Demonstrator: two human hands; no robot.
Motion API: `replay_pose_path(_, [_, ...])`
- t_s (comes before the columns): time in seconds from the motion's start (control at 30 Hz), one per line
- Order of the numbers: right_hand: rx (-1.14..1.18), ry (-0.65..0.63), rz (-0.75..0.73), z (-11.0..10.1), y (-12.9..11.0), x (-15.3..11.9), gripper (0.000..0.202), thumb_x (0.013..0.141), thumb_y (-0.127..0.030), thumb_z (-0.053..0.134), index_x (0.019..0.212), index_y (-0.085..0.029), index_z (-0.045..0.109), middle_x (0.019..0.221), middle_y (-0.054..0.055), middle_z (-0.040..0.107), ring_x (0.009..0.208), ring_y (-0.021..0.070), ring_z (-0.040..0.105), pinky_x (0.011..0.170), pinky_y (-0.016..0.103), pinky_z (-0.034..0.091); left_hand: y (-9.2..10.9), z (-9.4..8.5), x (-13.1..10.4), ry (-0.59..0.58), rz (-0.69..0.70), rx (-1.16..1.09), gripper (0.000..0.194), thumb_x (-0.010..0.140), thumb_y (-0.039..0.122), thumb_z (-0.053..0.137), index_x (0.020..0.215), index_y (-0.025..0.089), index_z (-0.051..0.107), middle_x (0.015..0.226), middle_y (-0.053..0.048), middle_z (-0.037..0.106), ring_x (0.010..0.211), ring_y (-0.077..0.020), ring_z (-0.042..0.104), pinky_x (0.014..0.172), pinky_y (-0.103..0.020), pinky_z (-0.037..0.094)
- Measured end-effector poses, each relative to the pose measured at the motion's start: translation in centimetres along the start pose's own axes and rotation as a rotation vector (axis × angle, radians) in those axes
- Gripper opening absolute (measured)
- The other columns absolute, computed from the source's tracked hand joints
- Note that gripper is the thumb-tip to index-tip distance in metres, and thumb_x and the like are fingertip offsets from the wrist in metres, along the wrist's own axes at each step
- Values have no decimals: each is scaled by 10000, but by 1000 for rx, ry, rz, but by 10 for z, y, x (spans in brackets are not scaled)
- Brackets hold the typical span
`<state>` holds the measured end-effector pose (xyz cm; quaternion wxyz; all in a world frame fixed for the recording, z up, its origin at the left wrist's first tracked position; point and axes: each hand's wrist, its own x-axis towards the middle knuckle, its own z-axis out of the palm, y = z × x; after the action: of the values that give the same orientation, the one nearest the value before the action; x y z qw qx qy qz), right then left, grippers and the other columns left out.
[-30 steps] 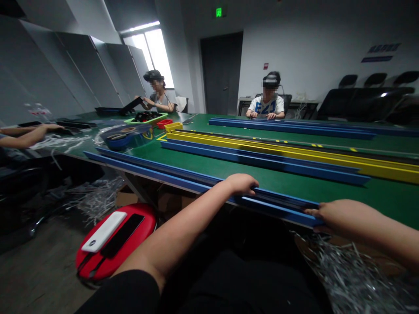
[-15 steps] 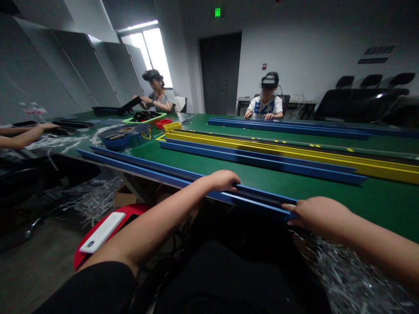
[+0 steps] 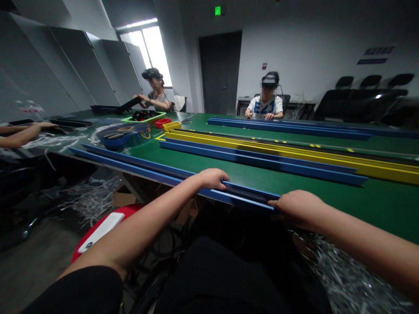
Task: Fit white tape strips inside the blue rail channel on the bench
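A long blue channel strip (image 3: 131,166) with a dark inner groove lies along the near edge of the green table (image 3: 376,200). Around its middle part, my left hand (image 3: 212,179) grips the strip, fingers curled over the far side. My right hand (image 3: 294,207) is closed on the strip's right end, with the fingertips at the groove. Farther back on the table rest another blue strip (image 3: 262,162) and a long yellow strip (image 3: 294,152).
Blue strips (image 3: 288,128) lie at the far side. Left of centre are a blue reel (image 3: 122,135), a green tray (image 3: 162,116), a red bin (image 3: 163,123) and a yellow bin (image 3: 172,126). Two people sit across the table; another person's arm (image 3: 22,136) reaches in at left.
The near blue strip has slid a little to the left along the table edge. Both my hands have moved left with it, still gripping.
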<state>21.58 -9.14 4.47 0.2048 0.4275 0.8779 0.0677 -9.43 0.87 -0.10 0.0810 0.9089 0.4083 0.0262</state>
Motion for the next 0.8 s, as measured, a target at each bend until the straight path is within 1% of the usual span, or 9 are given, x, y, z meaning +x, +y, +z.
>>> replay_pose_path(0.13, [-8,20,11,1,-2,-3,424,849,-383,541,1242,-280,664,794,119,735,754,295,710,590,339,475,3,-3,-2,-16,-30,8,332,771,472,631,1032,287,719,914,17,717,785,-156,616,599,-241,357])
replay_pose_path(0.23, [5,28,1,1,-2,-2,427,846,-388,547,1243,-284,664,799,118,736,751,293,709,589,342,478,5,-5,-2,-24,-40,12,352,772,486,626,1050,290,715,934,16,724,806,-160,626,610,-237,366])
replay_pose_path(0.33, [18,29,-1,2,-2,0,413,832,-416,564,1204,-285,687,807,114,739,749,289,708,602,346,481,7,-7,-2,-39,-54,17,366,773,483,622,1071,290,709,965,12,729,826,-162,631,628,-227,379])
replay_pose_path(0.5, [25,29,-11,4,-3,3,348,831,-422,547,1089,-280,732,810,109,740,738,290,704,622,372,492,16,-11,2,-106,-54,0,356,765,376,601,1090,269,701,958,6,731,799,-158,629,622,-222,396])
replay_pose_path(0.57, [30,29,-16,4,-4,4,332,832,-428,539,1043,-275,745,805,110,739,731,287,703,620,371,491,24,-10,7,-114,-38,6,357,761,351,597,1091,261,699,970,-4,731,810,-163,634,630,-226,407])
replay_pose_path(0.7, [39,32,-9,2,-4,4,308,820,-434,547,948,-255,763,771,110,731,709,286,699,596,356,476,49,-5,27,-114,-6,13,395,767,389,608,1137,272,681,1041,-20,728,864,-183,647,637,-239,418])
replay_pose_path(0.8, [41,25,-6,-1,-3,3,316,811,-447,560,954,-254,766,755,114,727,695,294,697,581,353,465,69,2,44,-129,57,34,371,777,389,605,1123,275,677,1017,-28,734,851,-194,656,612,-250,412])
